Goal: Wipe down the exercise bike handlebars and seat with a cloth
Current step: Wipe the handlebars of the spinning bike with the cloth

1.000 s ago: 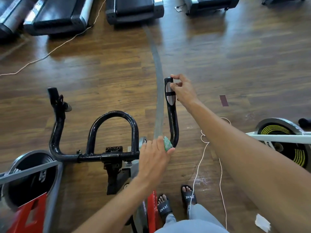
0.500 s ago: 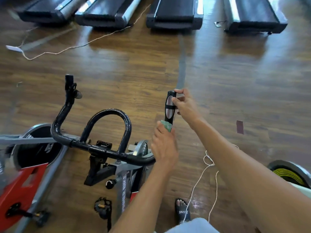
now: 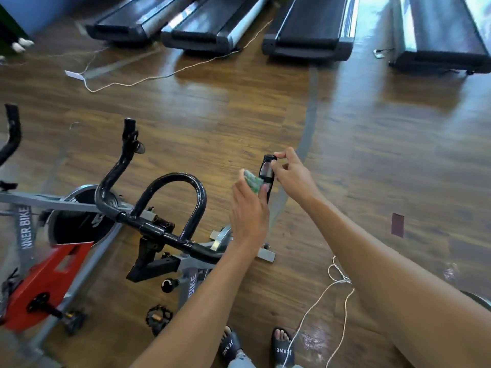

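Note:
The exercise bike's black handlebars [image 3: 159, 229] spread across the lower middle, with a centre loop and two upturned ends. My left hand [image 3: 248, 205] holds a small green cloth [image 3: 252, 180] against the right handlebar end [image 3: 267, 172], just below its silver pulse plate. My right hand [image 3: 291, 172] pinches the top of that same end between thumb and fingers. The bike's seat is out of view.
A second bike with a red frame [image 3: 39, 282] stands at the left. Several treadmills [image 3: 310, 35] line the far side of the wooden floor. A white cord [image 3: 326, 296] trails on the floor by my sandalled feet [image 3: 283, 346]. A pedal [image 3: 159, 318] juts out low down.
My left hand has slid the cloth up the right handlebar arm from the lower bend to near the top. My right hand has kept hold of the tip. The camera view shifted right.

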Demonstrator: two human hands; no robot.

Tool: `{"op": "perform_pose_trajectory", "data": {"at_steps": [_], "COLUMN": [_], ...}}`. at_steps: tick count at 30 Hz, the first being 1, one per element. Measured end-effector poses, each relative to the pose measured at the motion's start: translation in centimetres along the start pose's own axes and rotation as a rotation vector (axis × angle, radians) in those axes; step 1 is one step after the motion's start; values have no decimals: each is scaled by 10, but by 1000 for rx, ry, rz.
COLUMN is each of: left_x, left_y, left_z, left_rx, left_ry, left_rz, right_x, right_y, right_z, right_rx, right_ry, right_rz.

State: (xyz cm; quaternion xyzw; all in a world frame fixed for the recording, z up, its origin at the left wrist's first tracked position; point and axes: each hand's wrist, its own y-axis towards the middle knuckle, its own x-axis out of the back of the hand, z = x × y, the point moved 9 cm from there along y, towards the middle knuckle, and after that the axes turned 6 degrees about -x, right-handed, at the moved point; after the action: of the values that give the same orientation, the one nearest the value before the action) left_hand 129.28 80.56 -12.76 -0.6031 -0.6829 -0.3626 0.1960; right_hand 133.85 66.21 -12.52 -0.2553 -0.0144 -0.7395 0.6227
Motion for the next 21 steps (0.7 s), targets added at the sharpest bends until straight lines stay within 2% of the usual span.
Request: {"op": "perform_pose_trajectory", "data": {"at_steps": [2,4,9,12,15,18,21], "left_x": [-10,-28,-33,-36,-38,-43,-41], "left_y": [20,34,8,15,38,28,-6], "left_z": [-13,-19,-11,-9,-25,-18,0], "left_rx": [-43,-13,39,63,30,35,7], "left_ry": [-5,-24,107,111,131,149,310], "left_rz": [-5,42,-63,-67,-75,-32,-18], "right_x": [5,7,6,6,6,5,2], "right_y": [3,5,6,5,6,3,-5], "right_z": [1,3,1,2,1,4,8], "right_rx": [-23,-22,-21,-26,-41,-31,-17], "right_ry": [-8,11,26,45,40,-77,-162], "right_rz": [34,59,65,50,14,-41,-145]}}
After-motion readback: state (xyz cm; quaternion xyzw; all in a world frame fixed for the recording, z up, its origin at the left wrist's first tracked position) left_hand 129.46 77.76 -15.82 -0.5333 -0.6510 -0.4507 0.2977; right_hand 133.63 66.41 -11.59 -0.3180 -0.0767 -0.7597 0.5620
